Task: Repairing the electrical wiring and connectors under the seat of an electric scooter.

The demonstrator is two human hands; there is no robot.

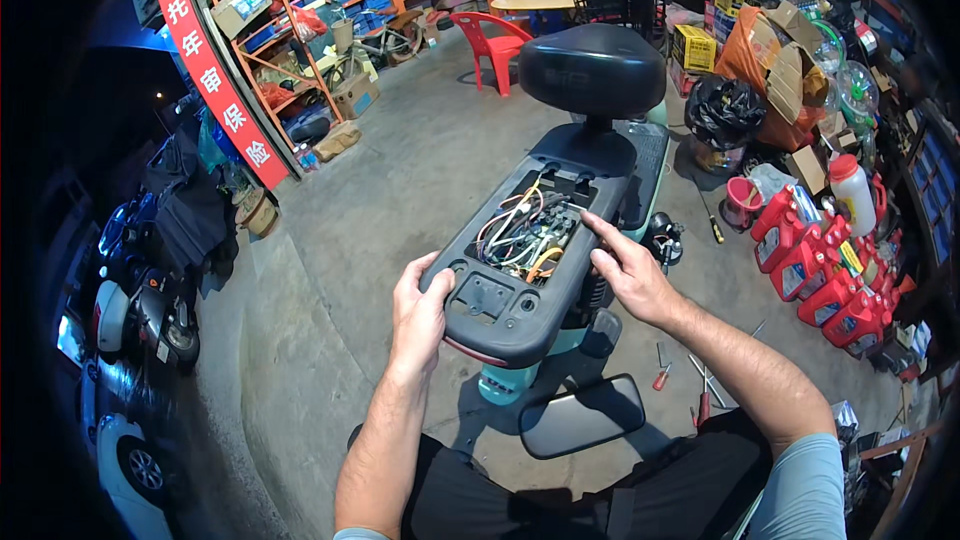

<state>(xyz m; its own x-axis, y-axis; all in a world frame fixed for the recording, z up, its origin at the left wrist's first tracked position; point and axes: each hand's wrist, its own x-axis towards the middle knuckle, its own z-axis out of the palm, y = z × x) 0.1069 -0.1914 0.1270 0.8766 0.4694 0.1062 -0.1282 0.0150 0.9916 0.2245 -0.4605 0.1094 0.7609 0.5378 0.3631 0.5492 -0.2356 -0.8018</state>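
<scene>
Fingers of the left hand (420, 312) curl around the near-left edge of the smooth black plastic scooter body (520, 290); the right hand (628, 270) rests half-open on its right edge, index finger seemingly touching the tangled coloured wires (525, 230). Red oil jugs (815, 265) stand right; a red banner (210, 70) hangs left.

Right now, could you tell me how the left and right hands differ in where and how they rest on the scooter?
The left hand grips the rear body's outer left edge, fingers curled; the right hand lies on the right rim, fingers stretched toward the wiring in the open compartment. Both are bare and touch the same black rear body.
</scene>
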